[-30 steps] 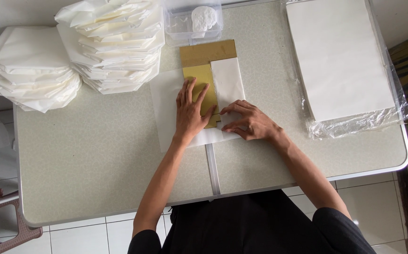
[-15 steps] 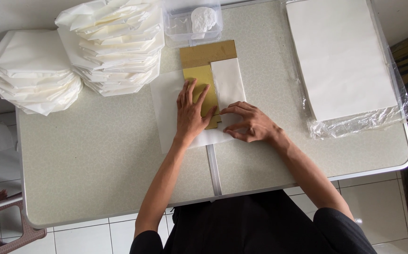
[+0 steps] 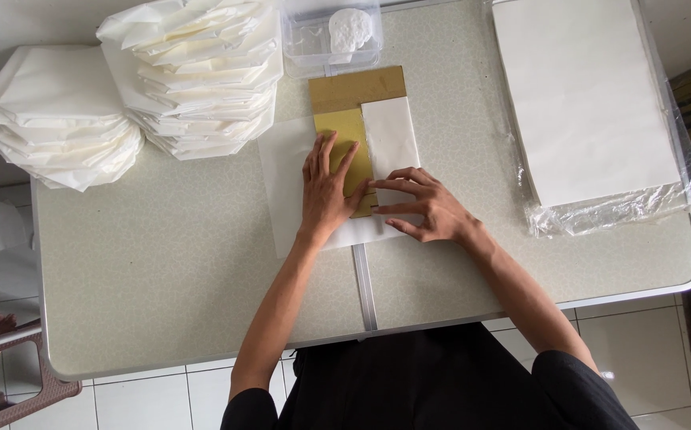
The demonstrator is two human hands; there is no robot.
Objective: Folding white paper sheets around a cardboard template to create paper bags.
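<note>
— Thin white paper, by the look of it: the sheet [image 3: 286, 187] lies flat near the middle of the table [image 3: 162, 302], a little toward the far edge, with one side folded over a tan cardboard template [image 3: 353, 95].

— And the hands?

— The left hand [image 3: 327, 189] is spread wide, palm down, pinning the template and paper. The right hand [image 3: 425, 209] lies flat beside it, fingers stretched along the bottom of the folded flap [image 3: 391, 135]. Neither grips anything; both only press.

— How would that sheet handle?

— I'd judge it very light, limp and easy to crease or tear, likely to slide on the smooth tabletop. Best held by flat pressure, or pinched at a free edge. The cardboard looks stiff enough to fold against.

— Around it?

— Stacks of folded paper [image 3: 202, 76] toward the far left corner, a clear plastic box [image 3: 331, 36] at the far edge, and wrapped flat sheets [image 3: 588, 103] toward the far right corner.
</note>
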